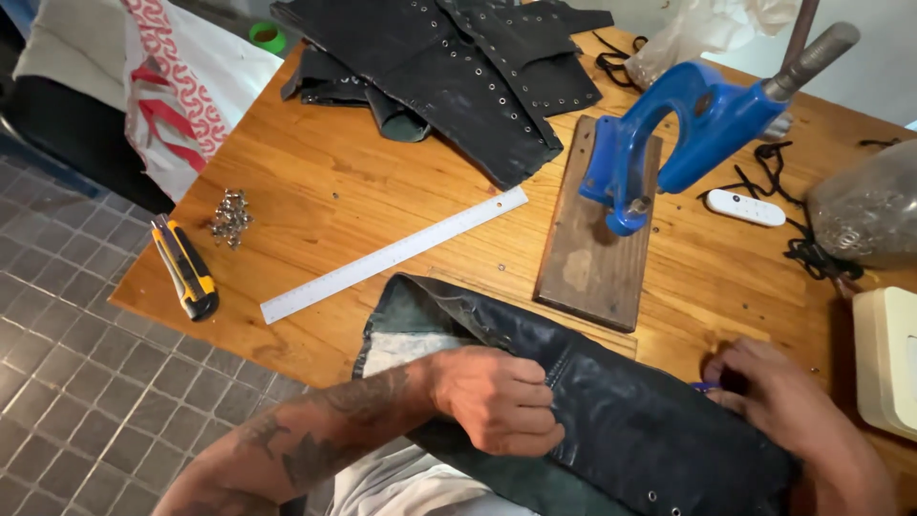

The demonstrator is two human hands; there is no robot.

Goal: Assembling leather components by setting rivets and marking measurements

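Note:
A dark leather piece (630,420) with metal eyelets along its edge lies at the near edge of the wooden table (325,182). My left hand (497,397) is closed in a fist and presses down on the leather's fold. My right hand (764,392) rests at the leather's right end, fingers curled around a small blue object that is mostly hidden. A blue hand press (669,143) on a wooden board (592,248) stands just beyond the leather.
A metal ruler (392,255) lies diagonally mid-table. A yellow utility knife (186,268) and a pile of small metal eyelets (230,218) sit at the left edge. More black eyeleted leather (458,67) is stacked at the back. A white remote (745,207), black cords and a plastic bag lie right.

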